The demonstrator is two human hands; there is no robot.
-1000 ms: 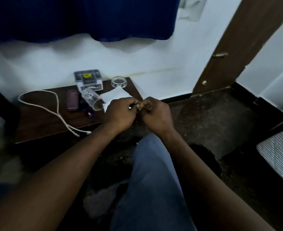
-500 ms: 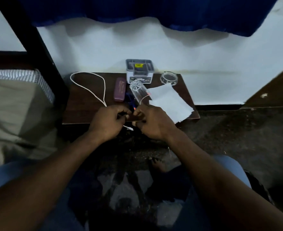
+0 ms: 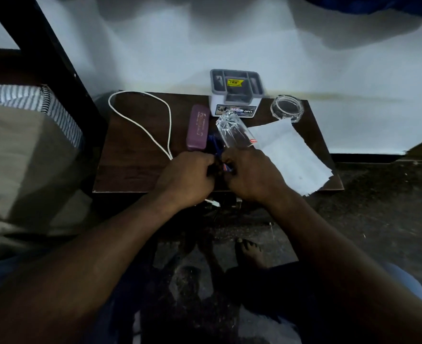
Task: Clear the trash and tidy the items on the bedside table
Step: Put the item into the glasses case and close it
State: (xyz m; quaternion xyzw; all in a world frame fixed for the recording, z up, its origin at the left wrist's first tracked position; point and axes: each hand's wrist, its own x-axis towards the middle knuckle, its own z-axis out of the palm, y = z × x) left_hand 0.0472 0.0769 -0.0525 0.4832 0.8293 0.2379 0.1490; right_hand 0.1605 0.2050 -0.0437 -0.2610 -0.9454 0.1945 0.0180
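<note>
On the dark wooden bedside table (image 3: 135,175) lie a looped white cable (image 3: 140,120), a purple case (image 3: 198,130), a clear plastic wrapper (image 3: 232,132), a white paper sheet (image 3: 291,155) and a blue item (image 3: 214,142). My left hand (image 3: 187,177) is curled over the cable, whose plug (image 3: 212,202) sticks out below it. My right hand (image 3: 252,175) is curled too, fingertips meeting the left hand's at a small blue and orange item (image 3: 226,167). What the fingers hold is mostly hidden.
A grey and white organiser box (image 3: 234,95) stands at the back against the white wall, with a glass ashtray (image 3: 287,108) to its right. A bed with a striped mattress edge (image 3: 31,103) and a black frame post (image 3: 63,70) lies left. My bare foot (image 3: 249,254) is on the dark floor.
Both hands have moved from the table's front edge farther over the table, up to the blue item and the wrapper. The cable plug now shows below my left hand.
</note>
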